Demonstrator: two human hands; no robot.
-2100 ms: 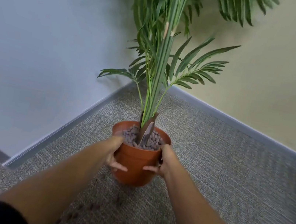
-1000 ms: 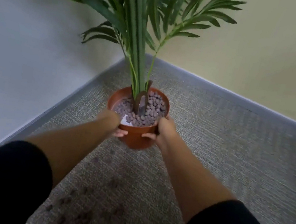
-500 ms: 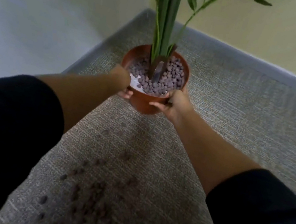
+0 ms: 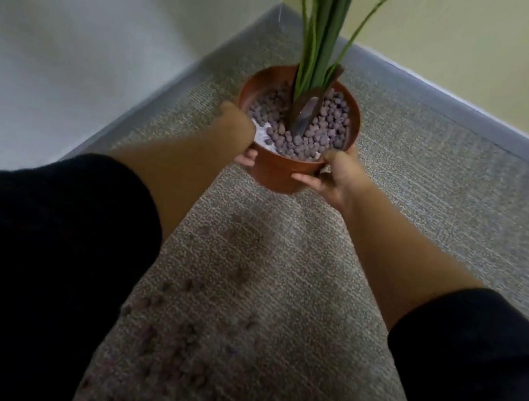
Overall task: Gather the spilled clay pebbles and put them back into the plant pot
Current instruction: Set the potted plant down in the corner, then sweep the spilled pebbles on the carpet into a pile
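Terracotta-orange plant pot (image 4: 279, 175), upright on the carpet (image 4: 433, 178) in the wall corner, part-filled with clay pebbles (image 4: 306, 127). Left hand (image 4: 241, 137) and right hand (image 4: 332, 176) clasp its sides. Spilled pebbles (image 4: 166, 330) scatter nearer.

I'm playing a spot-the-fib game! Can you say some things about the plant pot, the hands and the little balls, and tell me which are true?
1. Both hands hold the plant pot. True: left hand, right hand.
2. The pot is blue. False: it is orange-brown.
3. Spilled clay pebbles lie on the carpet. True.
4. The pot holds no pebbles. False: many surround the plant stems.
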